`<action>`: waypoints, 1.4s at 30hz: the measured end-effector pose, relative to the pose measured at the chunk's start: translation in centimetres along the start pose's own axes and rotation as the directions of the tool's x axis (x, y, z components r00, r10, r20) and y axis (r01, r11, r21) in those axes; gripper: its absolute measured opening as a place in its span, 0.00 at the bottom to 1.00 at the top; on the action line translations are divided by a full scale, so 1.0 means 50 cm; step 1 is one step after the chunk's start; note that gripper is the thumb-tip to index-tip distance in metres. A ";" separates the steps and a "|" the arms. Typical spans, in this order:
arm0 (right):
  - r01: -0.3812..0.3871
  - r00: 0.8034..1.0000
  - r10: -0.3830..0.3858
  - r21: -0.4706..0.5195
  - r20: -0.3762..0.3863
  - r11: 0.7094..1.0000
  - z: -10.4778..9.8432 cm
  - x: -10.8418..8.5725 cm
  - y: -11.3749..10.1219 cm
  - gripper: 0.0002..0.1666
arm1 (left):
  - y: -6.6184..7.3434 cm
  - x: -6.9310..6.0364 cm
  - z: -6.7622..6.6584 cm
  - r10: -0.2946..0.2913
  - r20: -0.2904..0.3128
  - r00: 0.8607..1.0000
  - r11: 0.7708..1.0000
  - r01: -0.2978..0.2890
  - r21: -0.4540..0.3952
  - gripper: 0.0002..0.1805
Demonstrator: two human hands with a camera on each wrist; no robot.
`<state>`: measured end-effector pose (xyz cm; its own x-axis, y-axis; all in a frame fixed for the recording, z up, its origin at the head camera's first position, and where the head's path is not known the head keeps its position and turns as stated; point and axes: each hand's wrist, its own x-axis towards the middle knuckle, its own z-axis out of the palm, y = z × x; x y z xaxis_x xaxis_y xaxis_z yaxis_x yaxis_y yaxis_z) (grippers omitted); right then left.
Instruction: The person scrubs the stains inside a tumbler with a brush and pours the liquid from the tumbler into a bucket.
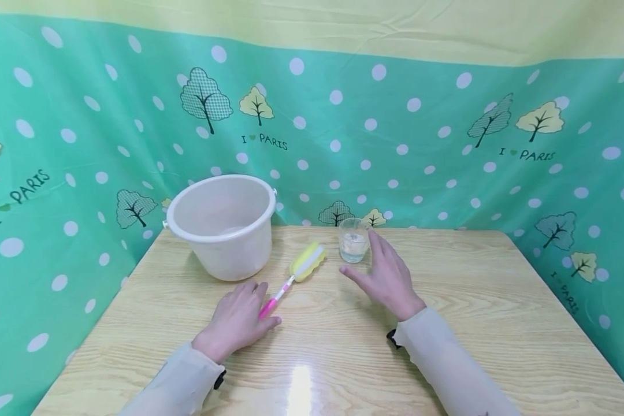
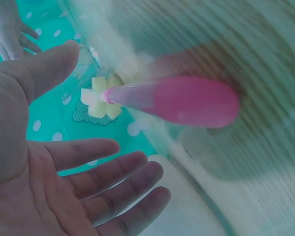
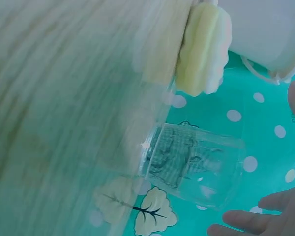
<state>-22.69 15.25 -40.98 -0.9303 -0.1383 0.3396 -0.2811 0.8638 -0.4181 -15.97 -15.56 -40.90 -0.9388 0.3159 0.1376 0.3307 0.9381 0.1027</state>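
A brush with a pink handle (image 2: 196, 102) and a yellow and white sponge head (image 1: 308, 262) lies on the table. My left hand (image 1: 237, 318) is over the handle's end, fingers spread and extended; the left wrist view shows a gap between the fingers and the handle. A clear glass (image 1: 353, 242) holding some clear liquid stands upright near the back edge. Beside it, on its near right side, is my right hand (image 1: 387, 277), thumb and fingers apart, holding nothing. In the right wrist view the glass (image 3: 194, 164) stands apart from the fingertips.
A white bucket (image 1: 234, 248) stands upright at the back left of the wooden table (image 1: 312, 323), left of the sponge head. Behind and at both sides hangs a green curtain (image 1: 405, 133) with white dots and trees.
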 end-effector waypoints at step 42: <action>-0.375 0.923 0.353 0.563 0.154 0.736 0.079 0.099 0.027 0.56 | 0.001 0.017 0.038 -0.072 0.082 0.994 0.982 0.085 -0.171 0.17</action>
<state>-28.61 13.81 -43.17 -0.9941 0.1021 0.0361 0.0096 0.4152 -0.9097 -16.94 -14.97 -42.66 -0.9650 0.2577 0.0490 0.2609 0.9235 0.2810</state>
